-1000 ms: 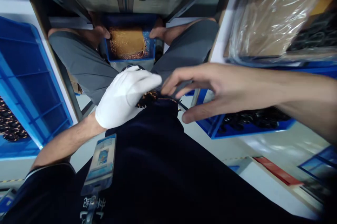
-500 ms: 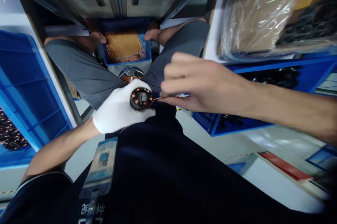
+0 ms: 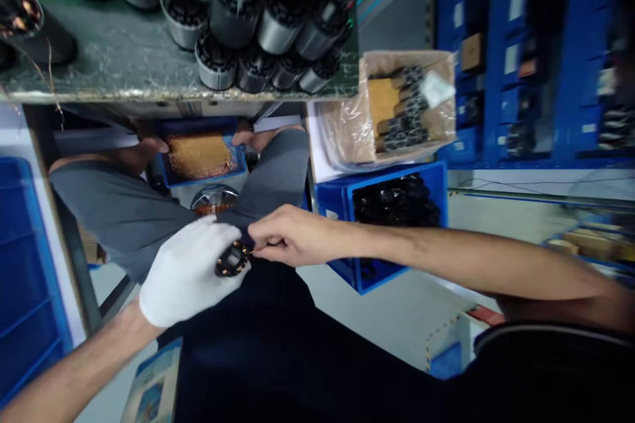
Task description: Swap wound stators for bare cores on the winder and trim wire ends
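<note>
My left hand, in a white glove, is closed around a small round stator with copper windings, held over my lap. My bare right hand pinches a thin copper wire end at the stator's right side, fingers pressed together. Both hands meet just above my dark shirt. Between my knees, on the floor, a blue bin holds copper wire scrap, and a round metal part lies just in front of it.
A green workbench ahead carries several grey cylindrical stators. A blue crate of black parts stands at my right, with a plastic-lined carton behind it. Blue racks fill the right. Another blue crate stands at left.
The view has tilted up, bringing the workbench and racks into sight. My right hand went from spread open to pinching the wire at the stator. My left hand keeps its hold.
</note>
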{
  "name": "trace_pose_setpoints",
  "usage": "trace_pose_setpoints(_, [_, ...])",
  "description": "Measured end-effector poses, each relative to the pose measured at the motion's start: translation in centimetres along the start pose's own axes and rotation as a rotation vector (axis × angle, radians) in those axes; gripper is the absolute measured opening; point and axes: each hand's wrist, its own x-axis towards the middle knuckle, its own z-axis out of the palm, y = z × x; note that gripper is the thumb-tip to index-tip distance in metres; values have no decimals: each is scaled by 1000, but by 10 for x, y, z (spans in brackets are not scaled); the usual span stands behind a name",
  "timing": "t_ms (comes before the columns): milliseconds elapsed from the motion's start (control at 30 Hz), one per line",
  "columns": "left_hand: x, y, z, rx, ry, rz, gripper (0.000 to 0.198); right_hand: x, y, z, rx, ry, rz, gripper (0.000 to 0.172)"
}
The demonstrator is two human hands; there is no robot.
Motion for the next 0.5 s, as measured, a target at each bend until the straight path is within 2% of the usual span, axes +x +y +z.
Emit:
trace_pose_setpoints(100, [-4,1,-2,-407,-239,-277,14,-5,-21,-13,-566,83,-255,29])
trace_pose_setpoints(167, [-7,3,-5,-617,-292,-337,17,-10,-38,-26,-735,119,-321,17])
trace_pose_setpoints(200, [-8,4,-6,-665,-260,-364,17,-13,-48,-35,-773,157,-334,17])
trace_pose_setpoints(267, [-12,3,-8,-683,-174,-423,17,-17,-72,-57,-814,283,-346,29])
trace_pose_setpoints(333, [-15,3,-9,-696,-119,-457,18,-17,-100,-86,-855,467,-353,25])
trace_pose_setpoints(400, [-17,5,-10,-722,-80,-466,20,-11,-128,-123,-925,671,-341,20])
trace_pose_setpoints(500, [-21,11,-11,-711,-49,-464,24,9,-159,-186,-1075,926,-254,25])
